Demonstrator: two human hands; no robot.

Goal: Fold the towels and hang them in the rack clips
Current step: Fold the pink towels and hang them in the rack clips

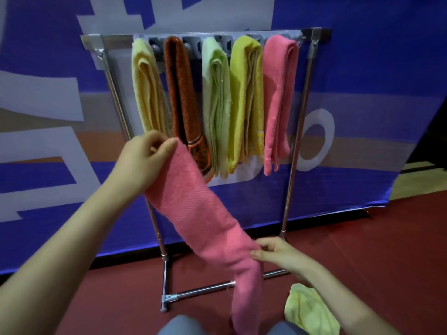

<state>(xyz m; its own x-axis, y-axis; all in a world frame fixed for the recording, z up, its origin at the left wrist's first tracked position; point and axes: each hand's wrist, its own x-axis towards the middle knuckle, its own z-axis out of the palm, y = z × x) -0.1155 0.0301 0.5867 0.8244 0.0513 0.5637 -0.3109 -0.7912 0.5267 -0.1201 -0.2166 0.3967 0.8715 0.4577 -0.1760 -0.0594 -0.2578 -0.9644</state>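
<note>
Against the blue banner (362, 68), left hand (142, 160) and right hand (278, 255) pinch a long pink terry towel (198, 209) stretched across mid-frame for folding.

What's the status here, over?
Left hand pinches pink towel top; right hand grips it lower. Five towels hung in rack. Yellow towel on floor.

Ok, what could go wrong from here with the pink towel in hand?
1. The held pink towel, pinched by the left hand and right hand, trails its loose end low, so the fold may slip.
2. The rack clips look crowded by five hung towels; pushing in another could dislodge a neighbour.
</note>
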